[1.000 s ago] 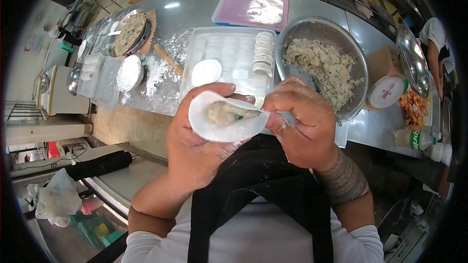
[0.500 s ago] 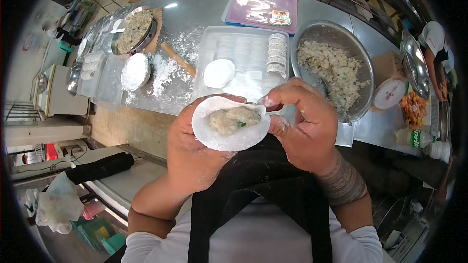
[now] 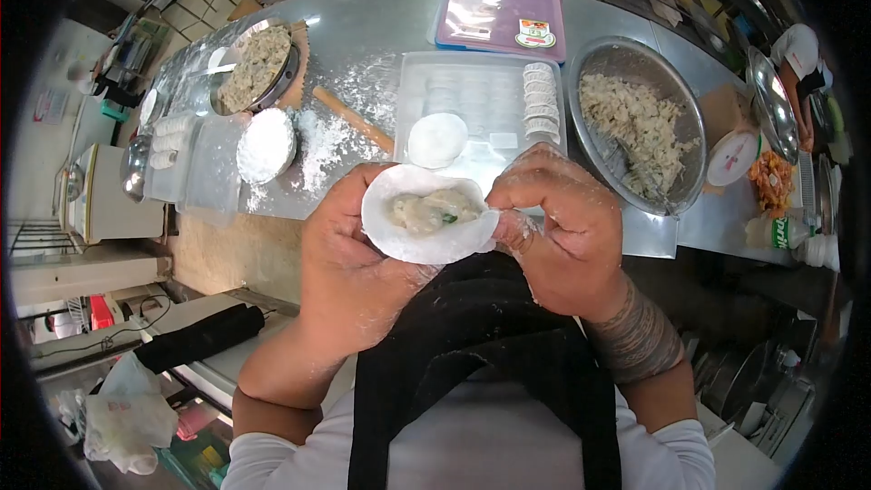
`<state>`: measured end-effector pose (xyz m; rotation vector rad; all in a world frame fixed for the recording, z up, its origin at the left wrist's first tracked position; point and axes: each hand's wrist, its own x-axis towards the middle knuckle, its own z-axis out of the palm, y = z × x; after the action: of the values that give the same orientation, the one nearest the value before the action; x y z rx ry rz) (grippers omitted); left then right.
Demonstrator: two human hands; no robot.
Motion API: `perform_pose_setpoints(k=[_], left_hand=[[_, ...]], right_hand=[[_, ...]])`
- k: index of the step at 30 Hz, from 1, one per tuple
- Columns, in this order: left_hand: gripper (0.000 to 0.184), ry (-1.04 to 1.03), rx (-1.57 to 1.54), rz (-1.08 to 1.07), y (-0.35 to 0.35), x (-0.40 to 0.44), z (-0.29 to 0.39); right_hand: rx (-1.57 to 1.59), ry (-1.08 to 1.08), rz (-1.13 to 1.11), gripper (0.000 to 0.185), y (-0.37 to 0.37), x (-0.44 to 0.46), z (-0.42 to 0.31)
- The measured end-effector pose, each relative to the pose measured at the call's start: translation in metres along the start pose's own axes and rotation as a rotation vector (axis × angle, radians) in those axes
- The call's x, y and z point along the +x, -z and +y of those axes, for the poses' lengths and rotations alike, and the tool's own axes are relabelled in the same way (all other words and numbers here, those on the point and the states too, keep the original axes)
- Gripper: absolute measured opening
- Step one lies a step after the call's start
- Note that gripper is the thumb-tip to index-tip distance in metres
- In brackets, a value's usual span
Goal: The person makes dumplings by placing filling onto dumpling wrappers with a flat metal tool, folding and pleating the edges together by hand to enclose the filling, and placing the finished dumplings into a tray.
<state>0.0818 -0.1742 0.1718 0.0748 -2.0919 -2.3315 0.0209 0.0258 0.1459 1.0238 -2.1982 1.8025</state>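
Fingers of the left hand (image 3: 340, 259) curl around a dough wrapper (image 3: 422, 248), their tips hidden behind it. Held between the black apron (image 3: 481, 327) and the tray (image 3: 445, 91), the wrapper is white, thin and matte, a slack oval cupping moist, lumpy filling (image 3: 426, 213) (one green fleck shows). Its right edge narrows to a fold, pinched between thumb and forefinger of the floury right hand (image 3: 567, 231). Beyond, the translucent plastic tray bears ridged dumplings (image 3: 541, 95); farther right, a shiny steel bowl (image 3: 590, 132) holds coarse, clumpy mixture (image 3: 640, 127).
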Motion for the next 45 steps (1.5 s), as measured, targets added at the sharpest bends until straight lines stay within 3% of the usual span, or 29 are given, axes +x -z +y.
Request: perform_pose_setpoints(k=[4,7,10,13,21,24,34,45], left_hand=[[0.038,-0.023,-0.088,-0.091,0.022,0.0,0.002],[0.051,0.044,0.059,-0.097,0.035,0.002,0.008],[0.051,0.055,-0.019,-0.128,0.049,0.005,0.006],[0.05,0.008,-0.135,-0.019,0.046,0.004,-0.006],[0.048,0.027,-0.034,-0.133,0.07,0.003,-0.005],[0.046,0.048,-0.007,-0.169,0.076,0.003,0.0],[0.054,0.025,-0.199,-0.069,0.067,0.007,-0.012],[0.05,0.148,-0.05,-0.147,0.052,0.009,0.001]], right_hand=[[-0.015,-0.069,0.037,0.014,-0.018,0.004,-0.009],[0.024,-0.069,0.042,0.014,-0.031,0.004,-0.006],[0.011,-0.034,0.021,0.014,-0.041,0.006,-0.004],[0.005,-0.058,0.035,0.014,-0.05,0.007,-0.007],[-0.04,-0.061,0.079,0.015,-0.063,0.009,-0.007],[0.09,-0.214,0.129,0.014,-0.07,0.012,-0.016],[-0.039,-0.105,0.079,0.013,-0.069,0.01,-0.007],[-0.008,-0.14,0.094,0.012,-0.052,0.004,-0.003]])
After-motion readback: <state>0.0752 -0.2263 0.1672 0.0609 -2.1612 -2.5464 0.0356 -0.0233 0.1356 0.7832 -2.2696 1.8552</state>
